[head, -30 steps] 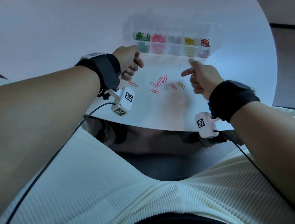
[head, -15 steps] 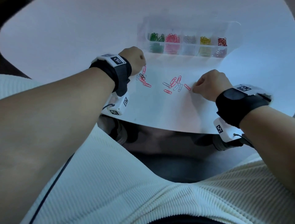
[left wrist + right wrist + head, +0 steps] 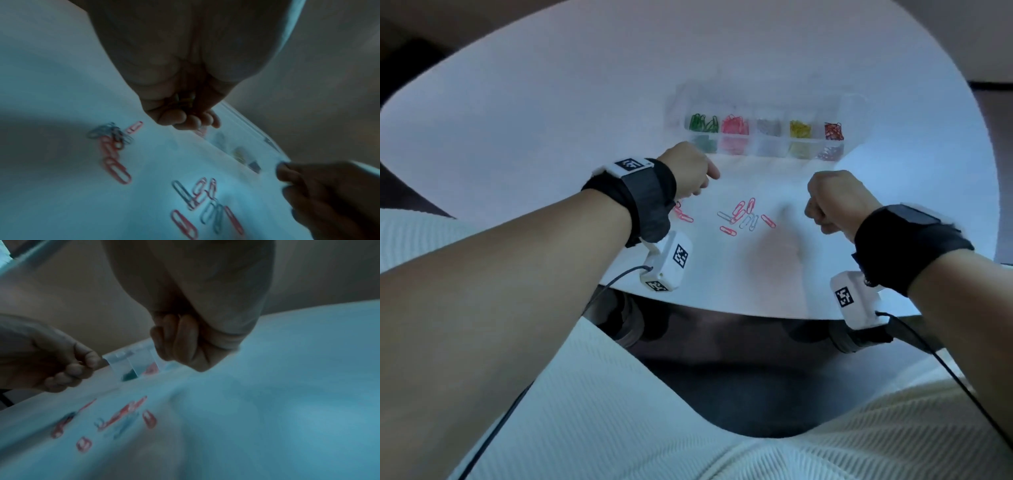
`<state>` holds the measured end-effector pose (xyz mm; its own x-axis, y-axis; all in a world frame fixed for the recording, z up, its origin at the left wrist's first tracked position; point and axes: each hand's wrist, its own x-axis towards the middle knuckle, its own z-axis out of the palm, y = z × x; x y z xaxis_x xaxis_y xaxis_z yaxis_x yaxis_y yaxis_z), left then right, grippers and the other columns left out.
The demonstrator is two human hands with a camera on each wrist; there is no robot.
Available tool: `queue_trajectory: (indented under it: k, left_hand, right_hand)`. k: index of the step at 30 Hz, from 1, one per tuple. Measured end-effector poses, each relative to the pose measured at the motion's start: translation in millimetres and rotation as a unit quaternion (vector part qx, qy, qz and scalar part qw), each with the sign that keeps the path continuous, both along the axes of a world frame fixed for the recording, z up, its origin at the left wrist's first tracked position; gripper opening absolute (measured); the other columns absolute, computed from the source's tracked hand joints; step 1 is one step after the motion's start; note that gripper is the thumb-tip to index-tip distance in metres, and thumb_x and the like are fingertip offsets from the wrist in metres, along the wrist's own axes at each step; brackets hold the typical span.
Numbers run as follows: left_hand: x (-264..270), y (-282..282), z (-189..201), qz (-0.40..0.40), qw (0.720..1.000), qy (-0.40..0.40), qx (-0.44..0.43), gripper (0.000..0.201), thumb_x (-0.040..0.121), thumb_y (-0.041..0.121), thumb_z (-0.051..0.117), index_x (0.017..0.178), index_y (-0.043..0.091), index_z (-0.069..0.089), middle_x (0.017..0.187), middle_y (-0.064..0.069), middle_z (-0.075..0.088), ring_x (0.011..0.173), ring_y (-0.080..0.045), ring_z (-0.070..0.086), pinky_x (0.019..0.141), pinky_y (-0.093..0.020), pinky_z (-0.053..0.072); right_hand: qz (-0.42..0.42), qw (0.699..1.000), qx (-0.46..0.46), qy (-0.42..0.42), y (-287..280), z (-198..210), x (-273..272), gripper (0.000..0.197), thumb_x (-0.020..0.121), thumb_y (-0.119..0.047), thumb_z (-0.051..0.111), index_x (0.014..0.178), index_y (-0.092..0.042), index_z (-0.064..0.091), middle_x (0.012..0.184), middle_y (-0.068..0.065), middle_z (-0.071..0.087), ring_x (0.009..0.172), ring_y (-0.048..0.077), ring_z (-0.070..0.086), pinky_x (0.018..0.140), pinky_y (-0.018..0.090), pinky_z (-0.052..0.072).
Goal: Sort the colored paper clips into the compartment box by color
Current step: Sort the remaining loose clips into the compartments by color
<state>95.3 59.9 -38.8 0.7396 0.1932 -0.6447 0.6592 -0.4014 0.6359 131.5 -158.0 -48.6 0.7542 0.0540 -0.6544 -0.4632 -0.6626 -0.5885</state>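
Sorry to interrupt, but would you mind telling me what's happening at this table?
A person is sorting paper clips by color into a clear compartment box, which already holds green, pink, silver, yellow and red ones. Pink and silver loose clips remain on the white table. The left hand holds a few clips in its curled fingers; the right hand is fisted, contents hidden.

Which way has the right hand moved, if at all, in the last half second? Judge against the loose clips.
Yes. The right hand has drawn rightward from the rightmost red wire paper clip; its knuckles were beside it, now white table shows between.
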Motion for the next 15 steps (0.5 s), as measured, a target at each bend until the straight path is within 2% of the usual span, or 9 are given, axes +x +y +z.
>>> queue_trajectory:
  k: [3,6,7,9,11,12,13,15]
  left_hand:
    - [5.2,-22.0,2.3,-0.022,0.998,-0.009,-0.059,0.038,0.089,-0.012,0.028,0.092,0.005,0.062,0.074,-0.004,0.055,0.063,-0.012,0.051,0.053,-0.014,0.045]
    - [13.5,-41.7,10.9,0.016,0.986,-0.009,-0.168,0.029,0.093,-0.011,0.028,0.099,0.000,0.054,0.079,-0.012,0.055,0.065,-0.018,0.056,0.052,-0.013,0.050]
    - [17.1,-47.7,16.5,0.048,0.977,-0.001,-0.207,0.024,0.096,-0.007,0.029,0.102,0.000,0.051,0.083,-0.015,0.055,0.066,-0.022,0.058,0.052,-0.015,0.052]
    - [26.1,-57.4,24.9,0.092,0.965,-0.003,-0.245,0.021,0.098,-0.004,0.029,0.104,-0.001,0.049,0.088,-0.017,0.056,0.067,-0.026,0.060,0.050,-0.019,0.055]
    - [36.1,-64.2,27.1,0.093,0.972,-0.046,-0.209,0.017,0.097,-0.005,0.038,0.099,-0.002,0.055,0.090,-0.019,0.060,0.065,-0.025,0.062,0.047,-0.018,0.054]
    - [40.9,-66.3,27.1,0.077,0.981,-0.078,-0.162,0.015,0.096,-0.004,0.045,0.094,-0.001,0.059,0.090,-0.018,0.064,0.064,-0.024,0.065,0.050,-0.019,0.055]
    - [45.4,-67.3,26.5,0.053,0.987,-0.105,-0.109,0.011,0.094,0.000,0.052,0.090,0.001,0.063,0.090,-0.017,0.069,0.064,-0.024,0.069,0.054,-0.021,0.057]
    - [53.0,-68.9,26.3,0.018,0.991,-0.131,-0.035,0.008,0.091,0.009,0.061,0.088,0.005,0.068,0.083,-0.010,0.073,0.063,-0.021,0.072,0.055,-0.023,0.058]
  right_hand:
    - [-0.012,0.999,0.026,-0.016,3.6,8.6,17.0,0.019,0.093,-0.011,0.034,0.081,-0.018,0.045,0.061,0.009,0.047,0.046,0.019,0.036,0.045,0.021,0.029]
    - [-0.009,0.997,0.034,-0.063,9.2,17.7,40.4,0.029,0.094,-0.002,0.036,0.072,-0.015,0.050,0.064,0.007,0.053,0.037,0.011,0.049,0.038,0.019,0.040]
    - [-0.017,0.996,0.045,-0.077,11.6,21.7,48.0,0.034,0.093,0.004,0.034,0.069,-0.014,0.050,0.065,0.008,0.053,0.037,0.009,0.051,0.039,0.018,0.045]
    - [-0.025,0.991,0.067,-0.113,14.9,28.7,62.7,0.040,0.088,0.013,0.029,0.067,-0.012,0.053,0.067,0.008,0.055,0.053,0.015,0.059,0.056,0.021,0.055]
    - [-0.024,0.985,0.069,-0.154,16.8,31.1,76.4,0.041,0.085,0.013,0.030,0.068,-0.013,0.057,0.069,0.007,0.058,0.069,0.023,0.061,0.074,0.032,0.058]
    - [-0.020,0.982,0.063,-0.178,17.2,30.3,81.6,0.039,0.084,0.012,0.033,0.071,-0.014,0.060,0.070,0.005,0.060,0.073,0.022,0.061,0.077,0.036,0.057]
    - [-0.007,0.979,0.049,-0.199,17.3,28.7,85.1,0.036,0.085,0.009,0.038,0.078,-0.015,0.064,0.074,0.004,0.063,0.075,0.020,0.063,0.076,0.036,0.056]
    - [0.054,0.978,0.015,-0.201,14.7,22.5,91.1,0.034,0.089,0.004,0.046,0.108,-0.014,0.067,0.095,0.004,0.069,0.087,0.016,0.065,0.074,0.027,0.053]
